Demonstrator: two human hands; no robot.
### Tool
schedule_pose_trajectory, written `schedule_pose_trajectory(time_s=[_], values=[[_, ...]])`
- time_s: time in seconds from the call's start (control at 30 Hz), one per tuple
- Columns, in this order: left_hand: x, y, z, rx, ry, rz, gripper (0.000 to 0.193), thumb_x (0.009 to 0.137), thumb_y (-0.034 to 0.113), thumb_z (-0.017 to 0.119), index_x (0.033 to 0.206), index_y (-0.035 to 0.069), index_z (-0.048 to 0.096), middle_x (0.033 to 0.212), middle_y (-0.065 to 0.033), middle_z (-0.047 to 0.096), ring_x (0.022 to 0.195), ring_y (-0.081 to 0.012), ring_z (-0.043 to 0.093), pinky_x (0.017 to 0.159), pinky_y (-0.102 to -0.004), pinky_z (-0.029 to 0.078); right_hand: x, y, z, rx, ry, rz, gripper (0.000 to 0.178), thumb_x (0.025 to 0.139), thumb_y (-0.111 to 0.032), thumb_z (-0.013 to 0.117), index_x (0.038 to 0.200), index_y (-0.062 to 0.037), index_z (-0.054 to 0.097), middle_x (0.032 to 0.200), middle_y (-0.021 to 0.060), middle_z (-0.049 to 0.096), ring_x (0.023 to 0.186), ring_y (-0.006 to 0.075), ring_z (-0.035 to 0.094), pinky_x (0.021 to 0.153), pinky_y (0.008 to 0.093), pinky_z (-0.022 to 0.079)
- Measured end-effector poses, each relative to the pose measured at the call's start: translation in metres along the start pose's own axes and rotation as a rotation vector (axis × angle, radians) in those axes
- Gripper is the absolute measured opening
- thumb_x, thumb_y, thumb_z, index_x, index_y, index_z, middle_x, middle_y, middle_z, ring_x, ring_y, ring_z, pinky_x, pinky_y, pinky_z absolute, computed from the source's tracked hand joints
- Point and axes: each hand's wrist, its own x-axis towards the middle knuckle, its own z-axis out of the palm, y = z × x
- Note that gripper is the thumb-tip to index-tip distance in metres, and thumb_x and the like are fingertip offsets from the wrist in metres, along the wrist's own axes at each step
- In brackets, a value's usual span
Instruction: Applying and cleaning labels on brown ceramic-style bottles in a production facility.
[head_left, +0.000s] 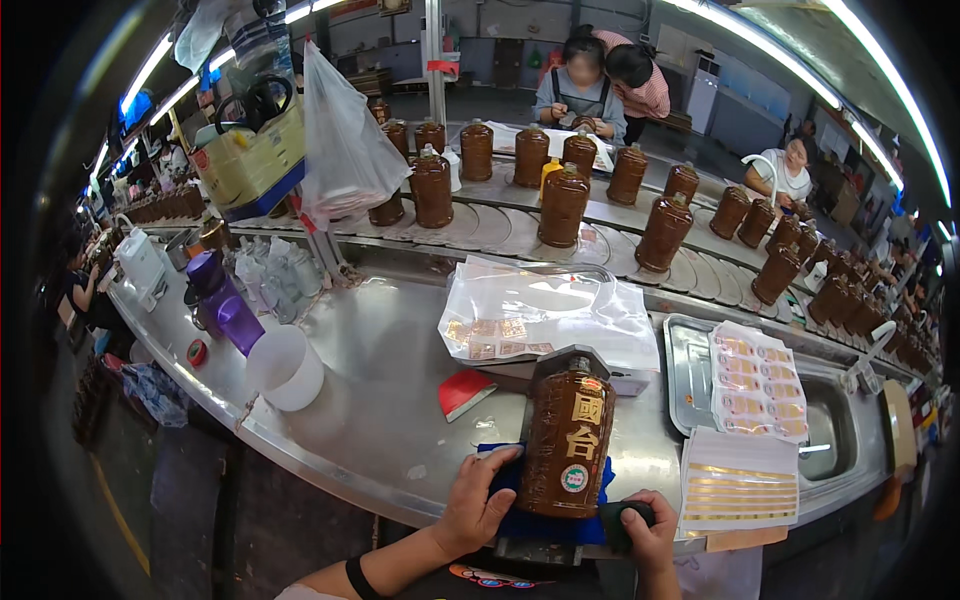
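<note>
Head view: brown bottle lay between the two hands, front face up, on a blue cloth at the near edge of the worktop.
Left hand: spread and gripping nothing; fingers rested by the cloth at the bottle's left side. Contact with the glass could not be told.
Right hand: fingers closed round a dark green pad, just beside the bottle's lower right.
Bottle handling (judgement): left palm best braced against the side to stop rolling; pad best used with light, even strokes, clear of the sticker edges; cloth kept flat beneath the base.
Bottle front: large gold raised characters, legible, not transcribed; below them a round white-and-green sticker, print too small to read.
Label sheets: right of the right hand, one sheet of pink-and-gold labels and, nearer, a white sheet with gold strips; fine print unreadable.
Gold stickers: beyond the bottle, on white plastic wrap; wording not resolved.
</note>
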Motion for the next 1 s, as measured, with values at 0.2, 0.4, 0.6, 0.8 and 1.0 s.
schedule_pose_trajectory(time_s=[0.2, 0.4, 0.6, 0.8, 1.0], values=[[0.001, -0.001, -0.001, 0.001, 0.0, 0.002, 0.051, 0.098, 0.038, 0.047, 0.13, -0.002, 0.047, 0.125, -0.0195, 0.055, 0.103, -0.0368, 0.052, 0.095, -0.0416, 0.038, 0.001, 0.002, 0.0, 0.075, 0.029, 0.046, 0.016, 0.082, -0.009, 0.068, 0.091, 0.001, 0.06, 0.083, 0.0036, 0.061, 0.075, 0.0099, 0.055, 0.07, 0.024, 0.046], [0.003, -0.004, -0.003, 0.008, 0.002, -0.005, 0.051, 0.098, 0.039, 0.047, 0.13, -0.002, 0.047, 0.124, -0.0192, 0.055, 0.101, -0.036, 0.051, 0.094, -0.0418, 0.038, 0.004, 0.004, 0.001, 0.078, -0.003, 0.048, 0.017, 0.082, -0.01, 0.068, 0.092, 0.0013, 0.06, 0.084, 0.004, 0.061, 0.077, 0.0101, 0.055, 0.071, 0.0236, 0.046], [0.005, -0.005, -0.004, -0.002, 0.0, -0.014, 0.051, 0.098, 0.039, 0.047, 0.13, -0.002, 0.047, 0.123, -0.0192, 0.056, 0.103, -0.0365, 0.052, 0.095, -0.042, 0.038, 0.006, 0.008, 0.002, 0.105, 0.008, 0.066, 0.02, 0.082, -0.013, 0.07, 0.093, 0.0012, 0.061, 0.085, 0.0042, 0.061, 0.077, 0.0104, 0.056, 0.072, 0.0242, 0.046], [0.005, -0.006, -0.007, 0.014, -0.002, -0.007, 0.052, 0.099, 0.039, 0.046, 0.13, -0.002, 0.047, 0.124, -0.0196, 0.056, 0.106, -0.037, 0.052, 0.097, -0.0427, 0.037, 0.007, 0.001, 0.007, 0.129, 0.005, 0.1, 0.021, 0.082, -0.014, 0.07, 0.094, 0.0009, 0.061, 0.085, 0.0048, 0.062, 0.076, 0.0103, 0.057, 0.071, 0.0242, 0.048], [0.007, -0.008, -0.008, 0.008, -0.001, -0.025, 0.052, 0.099, 0.04, 0.046, 0.129, -0.002, 0.047, 0.123, -0.0193, 0.056, 0.103, -0.0368, 0.051, 0.094, -0.0422, 0.038, 0.01, 0.012, 0.006, 0.113, 0.009, 0.062, 0.021, 0.083, -0.015, 0.071, 0.094, 0.0006, 0.061, 0.085, 0.004, 0.062, 0.076, 0.0095, 0.056, 0.07, 0.0238, 0.048]])
